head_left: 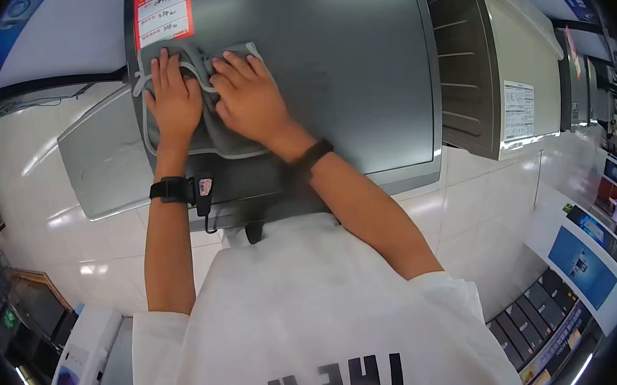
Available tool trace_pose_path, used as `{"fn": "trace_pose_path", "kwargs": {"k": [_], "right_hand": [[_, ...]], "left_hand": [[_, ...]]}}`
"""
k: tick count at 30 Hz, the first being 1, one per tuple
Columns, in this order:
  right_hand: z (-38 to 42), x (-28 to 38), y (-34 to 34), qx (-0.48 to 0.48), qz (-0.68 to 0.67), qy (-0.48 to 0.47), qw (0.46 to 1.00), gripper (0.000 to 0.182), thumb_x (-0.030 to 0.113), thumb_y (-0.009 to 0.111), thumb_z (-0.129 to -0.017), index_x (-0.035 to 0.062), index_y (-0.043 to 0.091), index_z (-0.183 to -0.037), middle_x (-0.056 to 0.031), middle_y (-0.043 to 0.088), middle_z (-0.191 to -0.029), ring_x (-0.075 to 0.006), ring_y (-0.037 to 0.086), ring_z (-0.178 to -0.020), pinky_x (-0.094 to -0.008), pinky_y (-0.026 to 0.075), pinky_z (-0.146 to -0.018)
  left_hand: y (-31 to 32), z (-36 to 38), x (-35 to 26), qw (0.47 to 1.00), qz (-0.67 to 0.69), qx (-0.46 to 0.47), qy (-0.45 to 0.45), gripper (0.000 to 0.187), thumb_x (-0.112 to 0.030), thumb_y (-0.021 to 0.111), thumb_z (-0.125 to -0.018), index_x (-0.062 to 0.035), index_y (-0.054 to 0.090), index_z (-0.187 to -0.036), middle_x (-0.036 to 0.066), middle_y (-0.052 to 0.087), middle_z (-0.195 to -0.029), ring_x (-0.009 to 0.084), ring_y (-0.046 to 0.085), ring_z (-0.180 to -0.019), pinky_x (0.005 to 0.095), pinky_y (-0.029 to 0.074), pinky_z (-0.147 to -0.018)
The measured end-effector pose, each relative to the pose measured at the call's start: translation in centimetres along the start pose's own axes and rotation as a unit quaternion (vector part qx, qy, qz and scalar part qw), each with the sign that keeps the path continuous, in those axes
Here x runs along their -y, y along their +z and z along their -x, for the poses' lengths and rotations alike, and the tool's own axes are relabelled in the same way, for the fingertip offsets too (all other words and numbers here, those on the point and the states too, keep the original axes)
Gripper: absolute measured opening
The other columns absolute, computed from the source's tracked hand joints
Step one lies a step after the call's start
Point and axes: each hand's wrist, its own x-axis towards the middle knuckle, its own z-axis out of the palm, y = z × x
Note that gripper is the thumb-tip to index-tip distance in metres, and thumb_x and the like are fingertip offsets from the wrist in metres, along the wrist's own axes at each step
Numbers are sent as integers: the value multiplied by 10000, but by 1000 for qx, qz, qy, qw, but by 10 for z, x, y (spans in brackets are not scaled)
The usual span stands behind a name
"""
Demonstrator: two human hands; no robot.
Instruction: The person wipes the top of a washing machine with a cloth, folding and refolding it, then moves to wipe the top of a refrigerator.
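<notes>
A grey cloth (225,137) with a pale edging lies rumpled on the dark glossy top (356,69) of a large appliance, at its left end. My left hand (176,109) rests flat on the cloth, fingers stretched toward the far side. Beside it, my right hand (252,105) presses on the cloth with its fingers apart and slightly bent. Between the two hands the cloth is bunched into a raised fold. A red and white price label (163,12) with handwriting sits just beyond the cloth.
To the right stands another appliance with a ribbed dark side (460,66) and a paper sheet (518,109). A clear panel (104,156) juts out at the left. Display stands (583,262) and stacked dark boxes (532,319) are at the lower right, over a tiled floor (465,200).
</notes>
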Motion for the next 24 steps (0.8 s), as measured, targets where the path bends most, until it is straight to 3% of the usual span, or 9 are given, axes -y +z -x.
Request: {"fn": "trace_pose_path", "kwargs": {"k": [6, 11, 24], "right_hand": [[18, -10, -14, -5, 17, 7, 1000, 338, 190, 659, -805, 57, 673, -1116, -105, 635, -1334, -291, 523, -1326, -488, 361, -1136], [39, -4, -22, 26, 43, 14, 999, 336, 225, 630, -850, 64, 664, -1142, -107, 595, -1394, -277, 470, -1380, -480, 341, -1152], [69, 4, -35, 6, 42, 31, 999, 317, 191, 639, -827, 62, 669, -1115, -102, 619, -1362, -290, 513, -1347, -491, 361, -1142]], "left_hand": [[-14, 75, 1, 1000, -23, 15, 3, 548, -262, 463, -962, -81, 451, -1479, 108, 331, -1635, 331, 248, -1534, 694, 235, -1131], [-32, 137, -12, 998, -30, 37, -34, 561, -257, 450, -969, -78, 435, -1499, 115, 316, -1642, 336, 241, -1537, 663, 212, -1154], [-28, 139, -11, 999, -33, 31, -1, 564, -241, 473, -941, -77, 449, -1480, 113, 320, -1641, 334, 247, -1536, 669, 235, -1136]]}}
